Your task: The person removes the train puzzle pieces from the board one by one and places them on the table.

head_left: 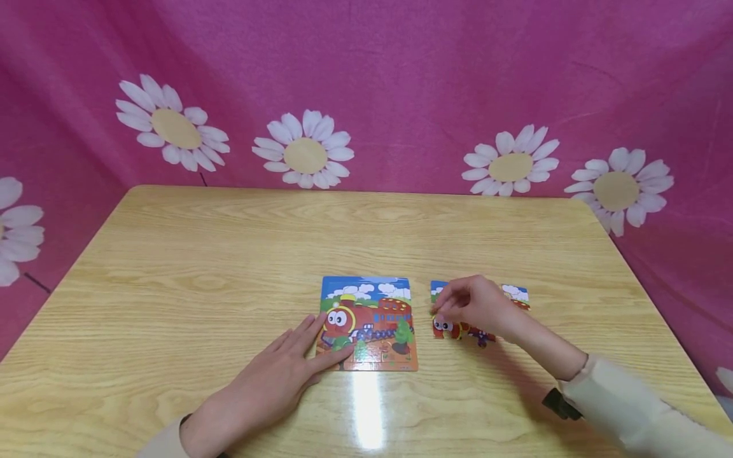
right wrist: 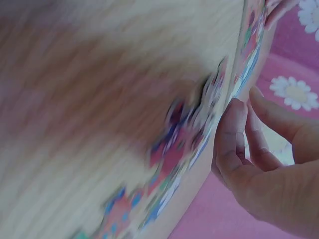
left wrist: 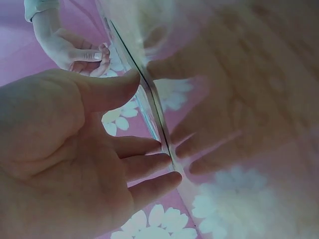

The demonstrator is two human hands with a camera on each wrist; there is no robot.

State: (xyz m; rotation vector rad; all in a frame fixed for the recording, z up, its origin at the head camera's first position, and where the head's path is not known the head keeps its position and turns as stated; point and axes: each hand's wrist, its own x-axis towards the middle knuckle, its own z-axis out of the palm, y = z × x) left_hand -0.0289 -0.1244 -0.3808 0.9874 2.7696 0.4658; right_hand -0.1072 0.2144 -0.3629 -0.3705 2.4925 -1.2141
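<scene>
We see a square train picture board point(head_left: 380, 292) lying flat on the wood-grained bench point(head_left: 217, 254), its red engine with big eyes set under white clouds, with a green tree near its right edge. Our left hand point(head_left: 269, 375) rests at the board's left side with its fingers fairly straight and the thumb set apart, the tips touching the left edge and lower left corner.

To the board's right, just beside it, lie loose puzzle pieces, partly hidden beneath our right hand point(head_left: 481, 308): an eye piece point(head_left: 441, 326) at the left and a cloud piece point(head_left: 515, 292) at the far right. The right hand's fingers are bent, thumb and forefinger brought close together at the left end of the pieces; we cannot tell whether they pinch one.

A pale sleeve point(head_left: 630, 401) covers our right forearm. Beyond the bench hangs a pink cloth point(head_left: 401, 63) printed with white daisies point(head_left: 305, 156).
</scene>
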